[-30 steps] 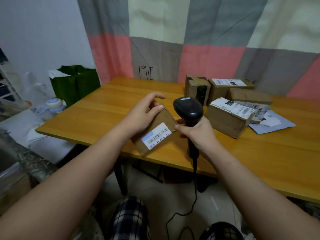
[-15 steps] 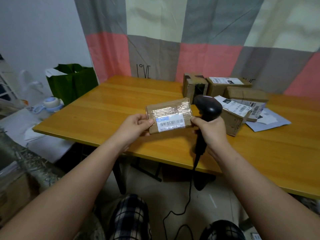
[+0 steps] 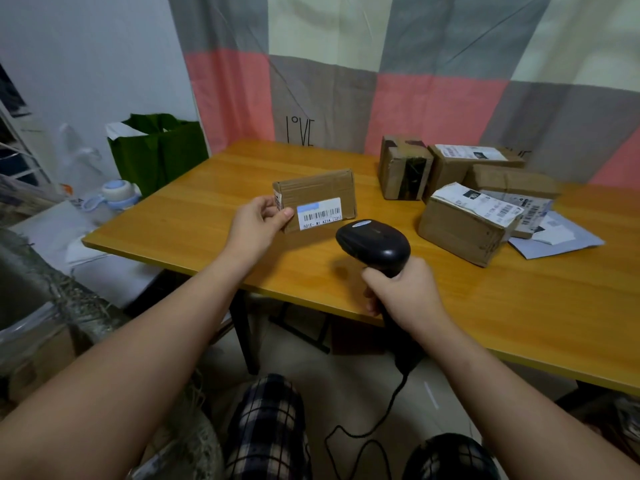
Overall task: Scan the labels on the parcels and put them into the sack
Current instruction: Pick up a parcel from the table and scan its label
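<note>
Holding the parcel [image 3: 322, 192] above the table [image 3: 207, 216], our left hand [image 3: 258, 223] pinches its left end, thumb just beside the label [image 3: 319, 213]. Our right hand [image 3: 405, 289] is wrapped round the scanner [image 3: 374, 244] handle. Small stiff cardboard, likely light; we judge an edge grip best, clear of the barcode.

Dim, even indoor light. Soft shadows are cast on the table [image 3: 214, 216] directly under the scanner [image 3: 374, 242], so light is taken from above. Faint sheen is noted toward the table's far side. Lines beyond the table edges are bowed; corners are soft.
</note>
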{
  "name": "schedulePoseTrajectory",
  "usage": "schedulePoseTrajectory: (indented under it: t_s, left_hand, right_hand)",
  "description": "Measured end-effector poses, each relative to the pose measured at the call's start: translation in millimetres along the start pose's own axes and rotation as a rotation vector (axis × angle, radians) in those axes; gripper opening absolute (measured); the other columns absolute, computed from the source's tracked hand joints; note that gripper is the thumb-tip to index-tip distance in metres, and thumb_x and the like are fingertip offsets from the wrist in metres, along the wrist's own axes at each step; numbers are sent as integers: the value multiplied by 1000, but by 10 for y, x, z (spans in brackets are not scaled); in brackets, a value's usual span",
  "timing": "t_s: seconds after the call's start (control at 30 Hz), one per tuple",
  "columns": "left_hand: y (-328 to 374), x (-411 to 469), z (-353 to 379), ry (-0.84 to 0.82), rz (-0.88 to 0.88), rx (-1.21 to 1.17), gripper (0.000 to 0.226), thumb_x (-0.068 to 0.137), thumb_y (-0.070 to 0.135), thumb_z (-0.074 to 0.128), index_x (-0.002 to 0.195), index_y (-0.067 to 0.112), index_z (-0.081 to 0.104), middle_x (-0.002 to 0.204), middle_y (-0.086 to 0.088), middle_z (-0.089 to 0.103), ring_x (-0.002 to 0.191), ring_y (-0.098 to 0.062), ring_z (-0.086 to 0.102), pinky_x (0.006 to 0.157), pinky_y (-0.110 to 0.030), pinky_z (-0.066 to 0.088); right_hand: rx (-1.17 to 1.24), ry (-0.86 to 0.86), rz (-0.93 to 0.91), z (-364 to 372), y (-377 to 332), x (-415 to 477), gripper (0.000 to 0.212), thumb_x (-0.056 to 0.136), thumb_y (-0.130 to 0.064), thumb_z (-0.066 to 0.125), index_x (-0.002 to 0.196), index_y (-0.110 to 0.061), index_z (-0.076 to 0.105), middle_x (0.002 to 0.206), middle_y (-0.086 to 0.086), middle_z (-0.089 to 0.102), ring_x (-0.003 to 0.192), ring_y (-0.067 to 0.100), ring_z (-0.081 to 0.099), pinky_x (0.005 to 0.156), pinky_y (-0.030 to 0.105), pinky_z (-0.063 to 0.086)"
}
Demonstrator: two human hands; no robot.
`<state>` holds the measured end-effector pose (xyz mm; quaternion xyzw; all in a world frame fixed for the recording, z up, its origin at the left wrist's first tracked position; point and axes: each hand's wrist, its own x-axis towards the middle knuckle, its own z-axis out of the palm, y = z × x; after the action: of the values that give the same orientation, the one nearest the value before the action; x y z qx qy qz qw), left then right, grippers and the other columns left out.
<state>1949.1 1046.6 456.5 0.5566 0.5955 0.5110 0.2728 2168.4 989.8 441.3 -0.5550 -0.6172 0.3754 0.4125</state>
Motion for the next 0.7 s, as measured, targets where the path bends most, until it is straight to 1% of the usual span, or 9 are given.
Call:
schedulePoseTrajectory:
  t_s: [0.13, 0.23, 0.3, 0.4, 0.53, 0.6, 0.7]
  left_hand:
    - [5, 17, 14, 6, -15, 13, 38, 93, 11, 60, 128, -2, 52, 109, -16, 67, 102, -24, 64, 93, -38, 51]
    - [5, 24, 23, 5, -25, 12, 41, 93, 11, 60, 130, -3, 50, 110, -18, 66, 104, -26, 64, 94, -39, 51]
    - [-2, 26, 29, 4, -28, 14, 42, 93, 11, 60, 131, -3, 50, 109, -19, 66, 103, -26, 64, 94, -38, 51]
    - [-22, 21, 32, 7, -26, 19, 42, 93, 12, 60, 131, -2, 50, 109, -17, 67, 102, -23, 64, 93, -37, 51]
    - [-53, 24, 24, 10, -24, 21, 42, 93, 13, 60, 132, 0, 50, 107, -14, 67, 101, -21, 64, 92, -35, 52]
    - [-67, 27, 25, 13, -27, 26, 43, 93, 14, 60, 133, 1, 50, 106, -12, 67, 101, -20, 65, 91, -33, 52]
    - [-91, 40, 34, 28, -38, 32, 43, 94, 16, 59, 134, 3, 49, 106, -8, 68, 99, -16, 64, 86, -27, 52]
  right_hand:
    - [-4, -20, 4, 2, -5, -12, 7, 80, -10, 63, 78, -4, 64, 56, 15, 65, 45, 21, 62, 46, 26, 52]
    - [11, -5, 10, -2, -2, -10, 5, 80, -10, 63, 76, -7, 63, 54, 11, 64, 44, 20, 62, 44, 25, 51]
    - [4, -7, 4, 0, -1, -13, 6, 80, -10, 63, 75, -8, 63, 54, 11, 64, 44, 20, 62, 45, 25, 51]
    - [-4, -6, 5, 4, -2, -20, 8, 80, -10, 63, 73, -8, 63, 55, 12, 65, 44, 19, 62, 44, 24, 51]
    - [-9, -15, 25, 0, -11, -23, 10, 81, -10, 63, 71, -8, 63, 54, 10, 64, 45, 20, 63, 45, 26, 52]
    - [-11, -15, 33, 3, -17, -30, 10, 80, -11, 63, 70, -9, 63, 53, 8, 64, 45, 18, 63, 45, 25, 51]
    - [-11, -15, 39, 16, -25, -48, 12, 81, -11, 63, 69, -10, 62, 51, 5, 62, 43, 15, 62, 43, 19, 46]
